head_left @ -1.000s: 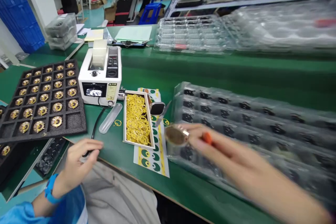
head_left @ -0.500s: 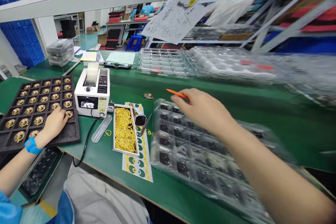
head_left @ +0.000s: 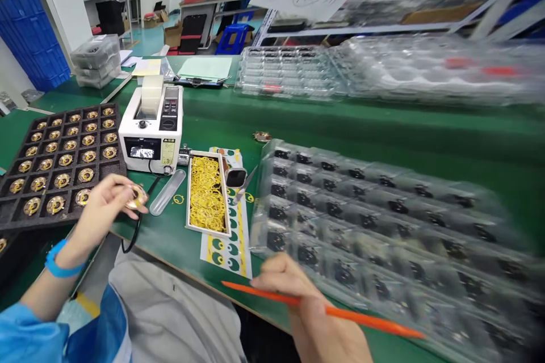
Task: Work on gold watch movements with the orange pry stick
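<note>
My left hand [head_left: 99, 209] is closed by the fingertips on a round gold-rimmed watch part [head_left: 138, 197], just right of the black foam tray [head_left: 102, 171]. Similar gold-rimmed parts with yellow rings fill most of that tray's compartments. Low at the front edge of the green bench, my right hand [head_left: 306, 303] grips a thin orange stick [head_left: 374, 320] with pointed ends. Behind it lies a clear plastic tray [head_left: 260, 204] of black parts, slightly blurred. Between my hands is a white box [head_left: 188, 204] of yellow rings. A single metallic watch part [head_left: 261, 136] lies alone farther back.
A white tape dispenser [head_left: 149, 142] stands behind my left hand, its black cable running to the bench edge. A sheet of yellow-and-green stickers [head_left: 232, 252], a smartwatch [head_left: 235, 177] and tweezers [head_left: 246, 184] lie beside the box. Clear trays [head_left: 289, 74] line the back.
My left hand has lifted a gold-rimmed part out of the foam tray and moved right. My right hand has come down and toward me with the orange stick. The view has tilted downward.
</note>
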Action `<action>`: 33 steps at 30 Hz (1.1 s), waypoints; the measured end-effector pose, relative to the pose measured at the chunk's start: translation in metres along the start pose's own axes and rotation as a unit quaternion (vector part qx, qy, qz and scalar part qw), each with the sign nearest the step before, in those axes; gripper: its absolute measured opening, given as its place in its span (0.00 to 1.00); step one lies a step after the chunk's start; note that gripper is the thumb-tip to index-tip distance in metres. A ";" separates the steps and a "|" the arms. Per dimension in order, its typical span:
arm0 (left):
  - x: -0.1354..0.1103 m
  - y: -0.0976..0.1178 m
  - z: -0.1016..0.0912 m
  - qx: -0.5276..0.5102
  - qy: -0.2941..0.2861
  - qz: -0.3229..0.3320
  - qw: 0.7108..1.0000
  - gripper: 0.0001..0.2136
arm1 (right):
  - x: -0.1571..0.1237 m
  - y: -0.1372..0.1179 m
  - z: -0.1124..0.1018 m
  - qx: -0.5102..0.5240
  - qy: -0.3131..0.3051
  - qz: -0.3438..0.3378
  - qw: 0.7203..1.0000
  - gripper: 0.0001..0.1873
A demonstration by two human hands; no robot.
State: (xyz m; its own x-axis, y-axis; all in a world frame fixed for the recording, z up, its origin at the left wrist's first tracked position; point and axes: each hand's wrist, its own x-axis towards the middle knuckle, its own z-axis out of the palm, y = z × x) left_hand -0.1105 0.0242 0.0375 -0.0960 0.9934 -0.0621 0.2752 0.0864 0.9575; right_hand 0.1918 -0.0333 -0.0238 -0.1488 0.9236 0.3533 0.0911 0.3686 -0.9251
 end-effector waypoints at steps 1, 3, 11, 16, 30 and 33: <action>-0.012 -0.001 0.015 -0.091 -0.025 -0.024 0.995 0.18 | -0.005 -0.001 0.007 0.030 0.008 -0.004 1.000 0.18; -0.029 -0.004 0.041 -0.217 -0.052 -0.061 0.973 0.22 | -0.012 -0.006 0.022 0.064 0.035 -0.018 0.997 0.16; -0.048 -0.018 0.076 -0.310 -0.097 -0.043 0.945 0.13 | -0.012 -0.017 0.057 -0.006 0.069 -0.035 0.997 0.16; -0.055 -0.017 0.074 -0.284 -0.142 -0.011 0.948 0.13 | -0.009 -0.012 0.055 0.012 0.076 0.009 0.997 0.13; -0.051 -0.019 0.068 -0.268 -0.176 -0.129 0.939 0.16 | -0.011 0.007 0.027 -0.225 -0.128 -0.301 0.918 0.18; -0.054 -0.015 0.075 -0.291 -0.172 -0.112 0.935 0.16 | -0.011 0.003 0.036 -0.157 -0.024 -0.229 0.960 0.17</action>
State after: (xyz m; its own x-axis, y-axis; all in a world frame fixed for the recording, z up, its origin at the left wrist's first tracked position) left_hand -0.0382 -0.0250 0.0053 0.2523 0.9293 -0.2696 -0.2906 0.3385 0.8950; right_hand 0.1583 -0.0466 -0.0353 -0.2878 0.6546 0.6991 0.2969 0.7550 -0.5847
